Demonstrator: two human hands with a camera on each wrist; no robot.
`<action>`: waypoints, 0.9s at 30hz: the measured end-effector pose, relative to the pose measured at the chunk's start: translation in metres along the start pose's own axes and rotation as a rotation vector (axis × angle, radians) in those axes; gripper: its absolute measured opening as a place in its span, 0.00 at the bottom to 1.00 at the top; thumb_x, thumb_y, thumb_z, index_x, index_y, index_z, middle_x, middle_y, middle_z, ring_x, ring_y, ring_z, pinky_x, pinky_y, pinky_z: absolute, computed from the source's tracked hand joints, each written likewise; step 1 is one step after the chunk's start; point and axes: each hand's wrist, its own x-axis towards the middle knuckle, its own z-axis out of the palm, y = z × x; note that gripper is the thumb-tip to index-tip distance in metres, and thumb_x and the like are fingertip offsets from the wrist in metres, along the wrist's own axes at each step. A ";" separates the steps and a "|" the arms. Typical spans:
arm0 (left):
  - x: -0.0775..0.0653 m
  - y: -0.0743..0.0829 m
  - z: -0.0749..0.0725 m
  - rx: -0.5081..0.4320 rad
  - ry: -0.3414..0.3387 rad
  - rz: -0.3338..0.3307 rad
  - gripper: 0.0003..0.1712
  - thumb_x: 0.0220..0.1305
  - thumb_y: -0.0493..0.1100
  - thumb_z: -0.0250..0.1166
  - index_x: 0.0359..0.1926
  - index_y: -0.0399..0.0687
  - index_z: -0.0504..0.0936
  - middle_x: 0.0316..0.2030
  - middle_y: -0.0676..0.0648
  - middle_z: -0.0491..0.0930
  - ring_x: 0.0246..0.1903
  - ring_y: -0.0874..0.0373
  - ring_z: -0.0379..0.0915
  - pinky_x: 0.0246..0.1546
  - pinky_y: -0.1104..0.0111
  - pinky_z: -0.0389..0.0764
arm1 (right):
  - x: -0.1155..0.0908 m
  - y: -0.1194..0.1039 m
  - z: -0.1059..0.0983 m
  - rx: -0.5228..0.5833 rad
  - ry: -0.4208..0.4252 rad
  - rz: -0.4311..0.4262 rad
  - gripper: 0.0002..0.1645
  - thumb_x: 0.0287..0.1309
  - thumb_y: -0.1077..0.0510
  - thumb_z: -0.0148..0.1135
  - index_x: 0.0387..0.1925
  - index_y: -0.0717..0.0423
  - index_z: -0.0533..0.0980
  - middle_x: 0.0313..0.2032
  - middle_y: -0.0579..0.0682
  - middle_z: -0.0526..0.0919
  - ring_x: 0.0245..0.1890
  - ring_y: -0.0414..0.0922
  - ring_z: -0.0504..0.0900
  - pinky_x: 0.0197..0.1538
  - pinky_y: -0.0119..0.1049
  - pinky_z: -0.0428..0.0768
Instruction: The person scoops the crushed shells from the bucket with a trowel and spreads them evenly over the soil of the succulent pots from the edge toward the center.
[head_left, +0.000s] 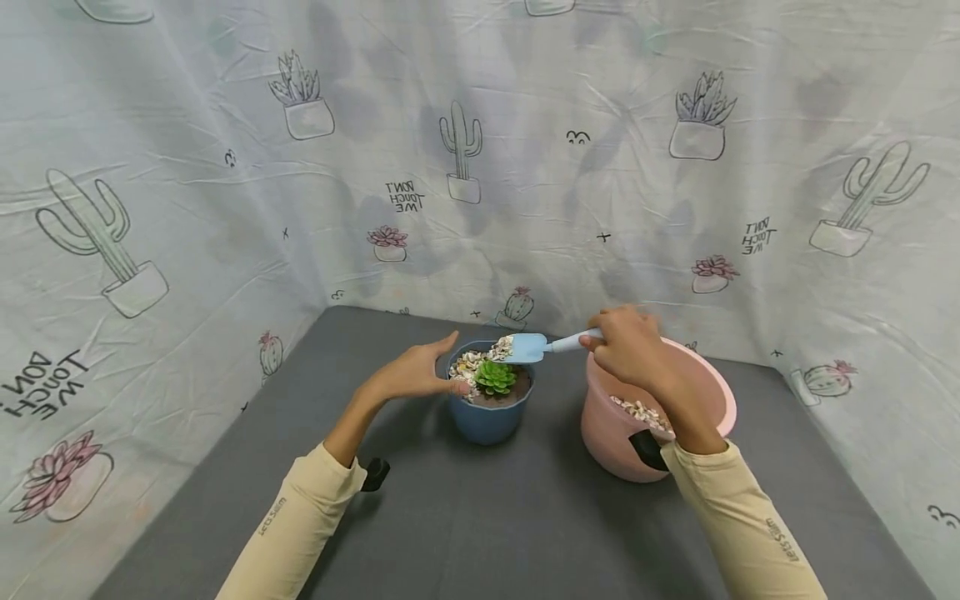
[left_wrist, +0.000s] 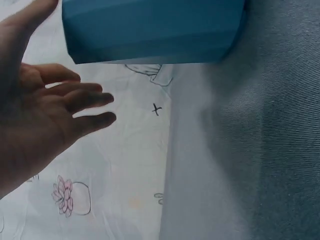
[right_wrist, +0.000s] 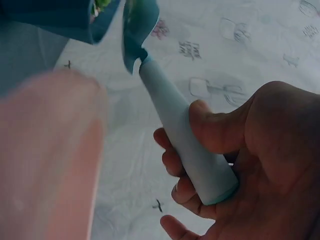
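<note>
My right hand [head_left: 630, 343] grips the pale blue handle of a small garden trowel [head_left: 529, 347]. Its blade reaches over the rim of a blue flowerpot [head_left: 487, 423], with pale pebbles [head_left: 501, 347] at the tip. Inside the pot are a green succulent [head_left: 496, 377], brown soil and more pebbles towards the left. At the pot's left side is my left hand [head_left: 408, 373], fingers spread and thumb close to the rim; whether it touches is unclear. In the left wrist view, its fingers [left_wrist: 92, 97] hang loosely beside the pot wall.
Right of the flowerpot, under my right forearm, stands a larger pink tub [head_left: 611, 437] with pebbles [head_left: 641, 412] inside. Both containers stand on a dark grey tabletop [head_left: 495, 533]. A white curtain [head_left: 525, 183] printed with cacti surrounds the table at the back and sides.
</note>
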 end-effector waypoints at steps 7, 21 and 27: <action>0.006 0.001 0.007 -0.052 -0.093 0.037 0.83 0.43 0.88 0.66 0.85 0.45 0.41 0.84 0.39 0.46 0.81 0.37 0.51 0.76 0.41 0.65 | 0.007 -0.011 0.008 -0.076 -0.063 0.050 0.18 0.73 0.54 0.60 0.51 0.62 0.86 0.43 0.58 0.86 0.46 0.60 0.78 0.56 0.67 0.69; 0.003 0.008 0.006 -0.115 -0.116 0.013 0.80 0.49 0.74 0.77 0.85 0.47 0.37 0.85 0.39 0.39 0.84 0.38 0.40 0.79 0.39 0.57 | 0.010 -0.026 -0.001 -0.140 -0.100 0.030 0.17 0.74 0.53 0.59 0.28 0.53 0.82 0.29 0.50 0.80 0.37 0.54 0.77 0.55 0.63 0.70; 0.001 0.009 0.007 -0.130 -0.111 0.000 0.77 0.53 0.69 0.78 0.85 0.47 0.37 0.85 0.38 0.39 0.84 0.37 0.40 0.79 0.38 0.57 | 0.009 -0.028 -0.001 -0.111 -0.100 0.026 0.18 0.74 0.53 0.58 0.26 0.53 0.83 0.26 0.49 0.78 0.38 0.55 0.78 0.55 0.63 0.70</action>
